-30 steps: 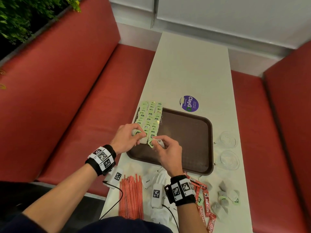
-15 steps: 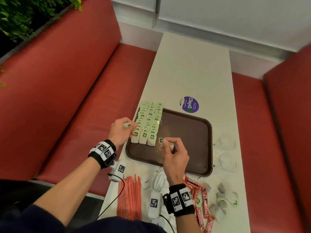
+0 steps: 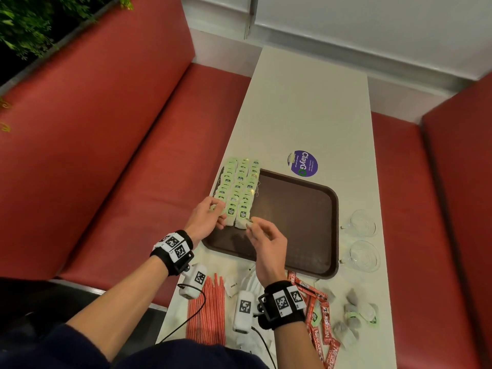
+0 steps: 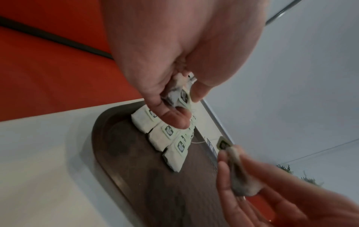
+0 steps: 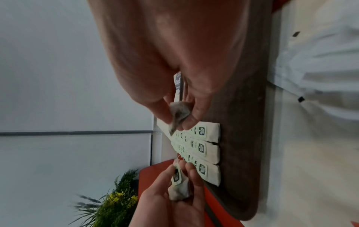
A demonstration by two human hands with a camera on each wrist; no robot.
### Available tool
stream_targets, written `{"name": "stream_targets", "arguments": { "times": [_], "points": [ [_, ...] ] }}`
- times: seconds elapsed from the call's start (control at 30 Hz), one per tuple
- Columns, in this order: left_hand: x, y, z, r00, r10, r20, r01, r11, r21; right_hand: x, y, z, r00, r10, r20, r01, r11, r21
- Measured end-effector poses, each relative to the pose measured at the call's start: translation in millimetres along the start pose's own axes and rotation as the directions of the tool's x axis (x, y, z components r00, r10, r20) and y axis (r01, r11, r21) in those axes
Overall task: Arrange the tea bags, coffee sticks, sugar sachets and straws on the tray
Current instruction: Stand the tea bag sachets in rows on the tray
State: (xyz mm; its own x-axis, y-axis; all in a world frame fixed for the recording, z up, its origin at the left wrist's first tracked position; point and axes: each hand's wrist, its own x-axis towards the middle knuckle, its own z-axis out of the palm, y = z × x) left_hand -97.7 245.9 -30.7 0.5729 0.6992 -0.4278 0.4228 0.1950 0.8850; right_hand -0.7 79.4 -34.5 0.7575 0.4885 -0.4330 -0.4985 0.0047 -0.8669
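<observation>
Head view is showing me the near end of the white table (image 3: 306, 107) first. Red striped straws (image 3: 206, 312) are lying there in a bunch, with white sugar sachets (image 3: 233, 286) just beside them. Red coffee sticks (image 3: 323, 323) and some loose tea bags (image 3: 354, 312) are lying near the right wrist.

Next I am seeing my two hands over the near left part of the brown tray (image 3: 300, 217). My left hand (image 3: 206, 218) is curling its fingers round one tea bag (image 4: 179, 96), right over the near end of the left row. My right hand (image 3: 266, 242) is pinching another tea bag (image 5: 179, 114) between thumb and fingers, just beside the near end of the right row.

Three rows of tea bags (image 3: 239, 187) with green tags are lying side by side along the left side of the tray, and the far ones are reaching over its far rim.

Two clear glass cups (image 3: 363, 239) are standing on the table, right of the tray. A purple round sticker (image 3: 303, 163) is sitting just past the tray.
</observation>
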Motion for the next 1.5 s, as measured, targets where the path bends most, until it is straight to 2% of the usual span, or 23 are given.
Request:
{"name": "stream_targets", "arguments": {
  "times": [0.17,0.27,0.4,0.57,0.63,0.73,0.9,0.97,1.1,1.27,1.5],
  "points": [
    [2.6,-10.7,-5.7,0.999,0.033,0.024,-0.034,0.999,0.034,12.4,12.7,-3.3,0.987,0.151,0.046,-0.145,0.984,-0.104],
    [5.2,-14.5,-10.9,0.998,0.059,0.01,-0.059,0.994,0.091,16.3,14.5,-3.5,0.979,0.184,0.083,-0.169,0.972,-0.163],
    [6.0,-13.0,-16.3,0.996,0.092,0.016,-0.093,0.985,0.143,19.6,14.3,-3.4,0.987,0.104,0.126,-0.066,0.959,-0.275],
    [5.0,-18.5,-17.5,0.991,0.105,0.084,-0.121,0.967,0.226,20.0,8.3,3.1,0.979,-0.031,0.201,0.121,0.882,-0.455],
    [2.9,-19.5,-16.7,0.987,0.107,0.12,-0.133,0.961,0.241,18.6,6.6,5.0,0.975,-0.028,0.219,0.122,0.895,-0.429],
    [-2.2,-19.0,-15.3,0.966,0.1,0.237,-0.162,0.952,0.26,15.4,2.4,6.0,0.97,-0.007,0.241,0.09,0.938,-0.334],
    [-12.9,-10.8,-11.9,0.924,0.129,0.359,-0.198,0.967,0.162,9.8,-1.1,8.1,0.978,0.001,0.209,0.062,0.954,-0.293],
    [-13.3,-9.1,-10.7,0.92,0.137,0.368,-0.2,0.97,0.14,7.7,-2.2,8.6,0.975,0.018,0.223,0.042,0.964,-0.262],
    [-13.7,-6.4,-11.7,0.944,0.097,0.314,-0.135,0.986,0.1,1.3,-13.9,8.6,0.962,-0.006,0.272,0.067,0.975,-0.213],
    [-10.6,-7.9,-16.9,0.931,0.102,0.35,-0.151,0.982,0.115,1.9,-24.6,2.6,0.926,-0.036,0.376,0.233,0.839,-0.492],
    [-5.8,-2.4,-18.7,0.903,0.192,0.385,-0.335,0.874,0.351,10.8,-27.3,5.2,0.945,-0.152,0.289,0.313,0.674,-0.669]
  ]
}}
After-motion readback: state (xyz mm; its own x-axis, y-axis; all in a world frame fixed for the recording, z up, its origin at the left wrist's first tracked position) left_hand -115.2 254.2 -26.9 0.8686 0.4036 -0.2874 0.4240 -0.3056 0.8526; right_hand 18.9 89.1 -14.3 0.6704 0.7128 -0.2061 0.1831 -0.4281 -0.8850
